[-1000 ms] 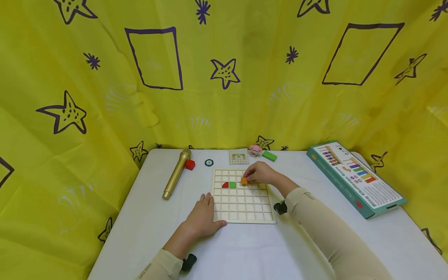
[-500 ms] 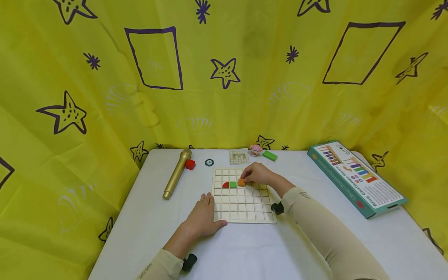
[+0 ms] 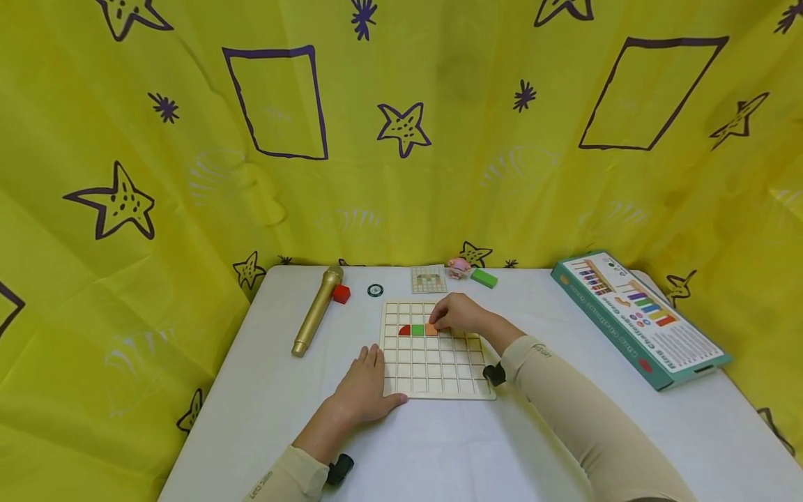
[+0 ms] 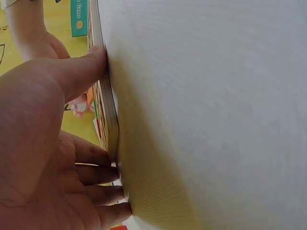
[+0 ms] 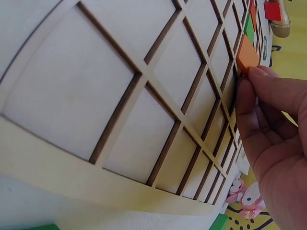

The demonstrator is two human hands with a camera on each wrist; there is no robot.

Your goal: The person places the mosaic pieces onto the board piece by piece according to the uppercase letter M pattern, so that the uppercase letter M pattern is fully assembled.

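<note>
A wooden grid board lies on the table. My left hand rests at its near left corner; in the left wrist view the thumb touches the front side and the straight fingers reach along the left side. With thumb and finger, my right hand pinches an orange square block by its corner, low in a grid cell. Directly left of it sit a green square block and a red rounded-corner block, each in its own cell.
Behind the board lie a pattern card, a pink figurine, a green block and a small round disc. A gold microphone with a red block lies left. A game box lies right.
My right hand has moved slightly left with the orange block, which now sits lower, in the cell beside the green one. The left hand has stayed where it was.
</note>
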